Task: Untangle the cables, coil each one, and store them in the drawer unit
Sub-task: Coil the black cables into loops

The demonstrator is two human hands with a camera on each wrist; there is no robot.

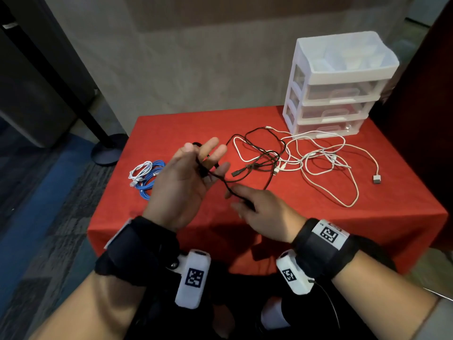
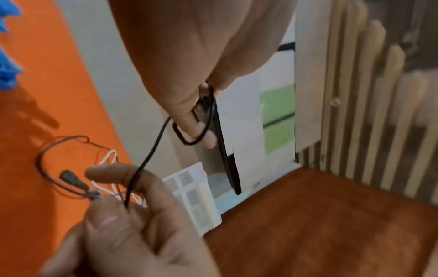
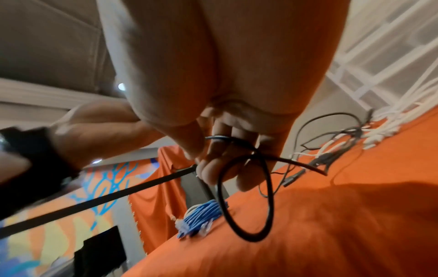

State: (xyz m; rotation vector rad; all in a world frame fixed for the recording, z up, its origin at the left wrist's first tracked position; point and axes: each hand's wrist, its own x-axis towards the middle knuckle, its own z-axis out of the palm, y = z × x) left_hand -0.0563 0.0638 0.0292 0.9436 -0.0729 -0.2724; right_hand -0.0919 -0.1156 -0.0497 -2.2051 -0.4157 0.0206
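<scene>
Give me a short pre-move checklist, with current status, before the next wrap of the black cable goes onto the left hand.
1. Left hand holds the started loop of the black cable around its fingers: ok.
2. Right hand pinches the same cable to feed it: ok.
3. Black cable free of the white cables: not ok; its far part lies crossed with them on the red tablecloth.
4. Blue cable coiled and out of the way at the table's left: ok.
5. Drawer unit open to receive the coil: not ok; all three drawers look closed.
6. Black cable's far plug free: cannot tell.
</scene>
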